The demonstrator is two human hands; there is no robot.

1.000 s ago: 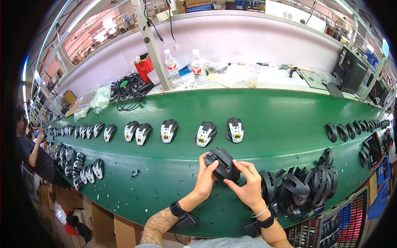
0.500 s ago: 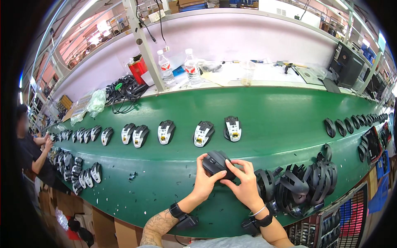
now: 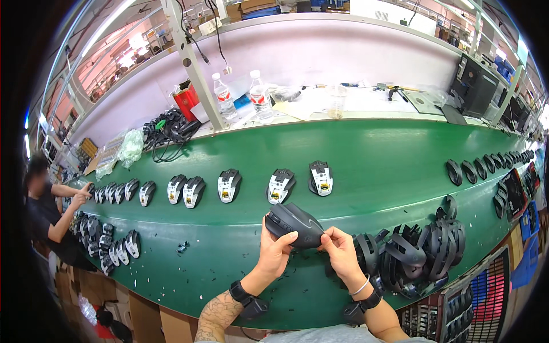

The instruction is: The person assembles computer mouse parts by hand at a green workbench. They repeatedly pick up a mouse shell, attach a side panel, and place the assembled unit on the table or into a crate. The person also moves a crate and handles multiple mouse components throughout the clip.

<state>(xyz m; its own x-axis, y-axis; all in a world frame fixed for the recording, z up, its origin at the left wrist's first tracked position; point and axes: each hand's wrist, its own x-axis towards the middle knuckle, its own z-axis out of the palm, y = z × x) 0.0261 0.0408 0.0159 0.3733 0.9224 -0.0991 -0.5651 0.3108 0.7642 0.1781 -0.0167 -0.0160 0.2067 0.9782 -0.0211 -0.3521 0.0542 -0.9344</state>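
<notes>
A black computer mouse [image 3: 302, 224] is held tilted above the near part of the green bench. My left hand [image 3: 273, 252] grips its left side, with the thumb across the top. At its right end, my right hand [image 3: 342, 251] pinches the edge between thumb and fingers. Beyond them lie uncovered mice, among them a white-and-black mouse [image 3: 280, 186] and another mouse [image 3: 321, 178], with a yellow part showing inside each. To the right of my right hand is a heap of curved black plastic shells [image 3: 409, 251].
More uncovered mice [image 3: 194, 191] line the green bench [image 3: 377, 154] to the left, where a co-worker [image 3: 48, 211] handles parts. A row of black shells [image 3: 454, 171] stands far right. Water bottles [image 3: 260, 97] and a tangle of cables [image 3: 171, 128] sit along the back.
The mouse has turned and tilted, showing its long side. My right hand has shifted from its top to its right end. The co-worker's hands have reached toward the row of mice.
</notes>
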